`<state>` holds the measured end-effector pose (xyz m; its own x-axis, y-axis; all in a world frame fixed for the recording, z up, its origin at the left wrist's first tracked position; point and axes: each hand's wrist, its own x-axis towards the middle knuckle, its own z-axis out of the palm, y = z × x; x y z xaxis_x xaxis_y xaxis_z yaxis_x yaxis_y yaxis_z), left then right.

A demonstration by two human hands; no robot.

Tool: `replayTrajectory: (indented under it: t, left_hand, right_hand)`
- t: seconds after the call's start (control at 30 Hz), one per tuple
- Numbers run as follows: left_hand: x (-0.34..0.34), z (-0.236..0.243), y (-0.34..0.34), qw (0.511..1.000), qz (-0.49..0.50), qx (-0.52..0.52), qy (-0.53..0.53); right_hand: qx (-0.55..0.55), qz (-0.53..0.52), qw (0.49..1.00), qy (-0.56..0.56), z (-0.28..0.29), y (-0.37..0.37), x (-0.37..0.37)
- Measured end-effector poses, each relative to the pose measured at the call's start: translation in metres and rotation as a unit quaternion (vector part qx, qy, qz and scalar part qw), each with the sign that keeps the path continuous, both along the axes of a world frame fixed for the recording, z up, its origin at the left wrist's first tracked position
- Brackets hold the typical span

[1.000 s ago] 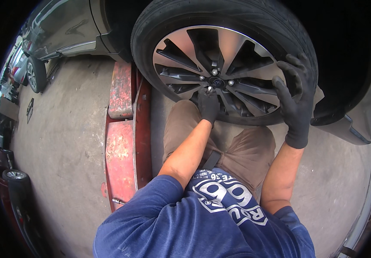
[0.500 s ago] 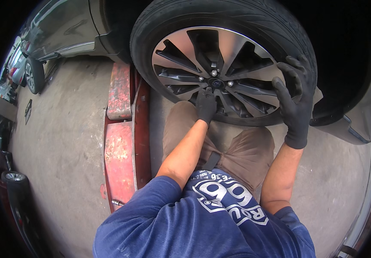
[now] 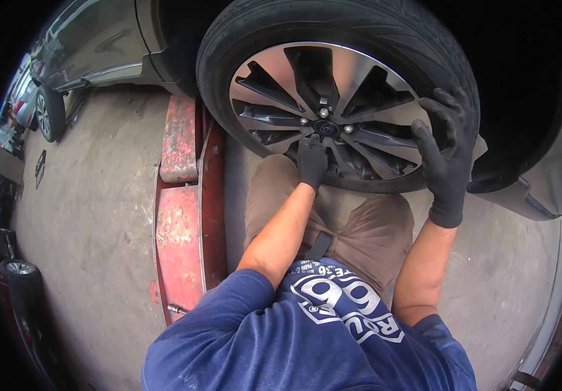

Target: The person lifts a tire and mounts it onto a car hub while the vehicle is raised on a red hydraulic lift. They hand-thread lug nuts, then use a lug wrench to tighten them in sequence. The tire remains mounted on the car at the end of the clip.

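Observation:
In front of me a car wheel stands upright, with a black tyre (image 3: 333, 16) and a dark-and-silver alloy rim (image 3: 281, 72). Around its dark center cap (image 3: 326, 128) three shiny lug nuts show, one of them a lug nut (image 3: 324, 113) above the cap. My left hand (image 3: 311, 161), in a black glove, reaches to the hub just below the cap. Its fingers are drawn together there; what they pinch is hidden. My right hand (image 3: 449, 146), gloved too, rests against the tyre's right side with thumb and fingers spread.
A worn red lift arm (image 3: 180, 218) runs along the floor left of my legs, with a metal socket-like piece (image 3: 177, 309) on it. The grey car body (image 3: 98, 52) is at upper left. Other wheels, including a loose-looking wheel (image 3: 21, 268), stand at far left.
Almost nothing differs. The left hand's fingers have shifted very slightly at the hub, while the right hand keeps its place on the tyre.

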<state>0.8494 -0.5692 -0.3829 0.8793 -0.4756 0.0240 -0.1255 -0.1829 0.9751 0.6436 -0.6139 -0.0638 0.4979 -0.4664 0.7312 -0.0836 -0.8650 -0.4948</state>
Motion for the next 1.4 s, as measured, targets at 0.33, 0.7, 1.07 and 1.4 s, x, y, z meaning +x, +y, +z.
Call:
replayTrajectory:
  t: [0.33, 0.7, 1.07, 1.4]
  left_hand:
    - [0.003, -0.005, 0.002, 0.994, -0.052, 0.052, 0.078]
    - [-0.013, 0.045, 0.013, 0.884, -0.058, -0.231, 0.402]
    - [-0.02, 0.052, 0.0, 0.877, 0.025, -0.223, 0.424]
    - [-0.014, 0.037, 0.002, 0.826, -0.035, -0.275, 0.491]
  right_hand:
    - [0.02, 0.008, 1.0, -0.005, 0.001, 0.001, -0.001]
    - [0.018, 0.014, 1.0, 0.001, 0.0, -0.001, -0.001]
    - [-0.016, -0.004, 1.0, 0.024, 0.003, -0.001, -0.003]
    - [-0.025, -0.03, 0.999, -0.005, 0.001, 0.0, -0.001]
